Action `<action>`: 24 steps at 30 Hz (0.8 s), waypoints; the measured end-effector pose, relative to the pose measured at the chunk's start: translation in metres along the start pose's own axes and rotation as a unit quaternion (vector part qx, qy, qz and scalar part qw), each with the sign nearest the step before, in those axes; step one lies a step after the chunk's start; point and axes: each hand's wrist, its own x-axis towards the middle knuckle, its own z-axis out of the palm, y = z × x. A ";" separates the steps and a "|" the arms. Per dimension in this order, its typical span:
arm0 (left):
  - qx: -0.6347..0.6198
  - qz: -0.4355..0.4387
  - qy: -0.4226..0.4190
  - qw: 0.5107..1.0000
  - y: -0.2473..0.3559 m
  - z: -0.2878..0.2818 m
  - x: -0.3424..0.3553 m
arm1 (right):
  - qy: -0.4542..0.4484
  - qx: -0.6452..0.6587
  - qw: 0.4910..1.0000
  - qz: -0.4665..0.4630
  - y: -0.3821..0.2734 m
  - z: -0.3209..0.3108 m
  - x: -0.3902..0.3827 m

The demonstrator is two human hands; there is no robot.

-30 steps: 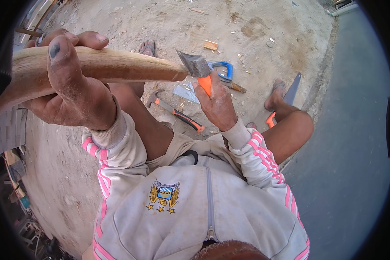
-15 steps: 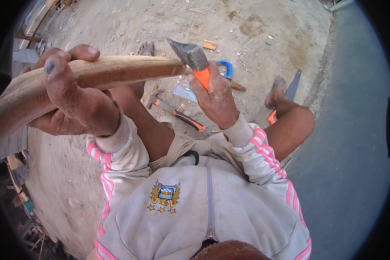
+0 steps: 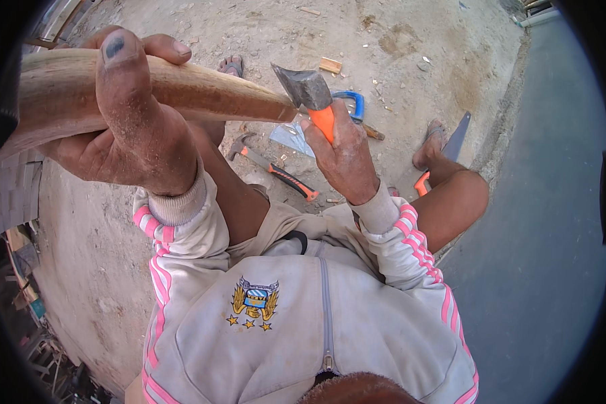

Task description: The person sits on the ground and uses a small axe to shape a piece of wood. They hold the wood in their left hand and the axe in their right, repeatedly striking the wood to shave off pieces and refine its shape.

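My left hand is wrapped round a long, curved piece of pale wood, thumb across its near side. The wood runs from the left edge toward the middle, and its narrower end is beside the hatchet's blade; whether they touch I cannot tell. In my right hand, closed high on an orange handle, is a hatchet with a dark grey steel head, its edge toward the left. The lower part of that handle is hidden by the hand.
Between my legs lies a claw hammer with an orange and black handle. Beyond it are a blue tool handle and a small wood block. A handsaw lies by my right foot. Along the right runs a smooth grey surface.
My left hand has risen and shifted right with the wood, whose narrow end now sits slightly lower and further right. The hatchet and my right hand have moved slightly right and down.
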 end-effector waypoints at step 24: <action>0.051 -0.044 -0.050 0.996 -0.004 -0.057 0.029 | -0.052 -0.148 0.987 -0.013 -0.011 -0.011 0.004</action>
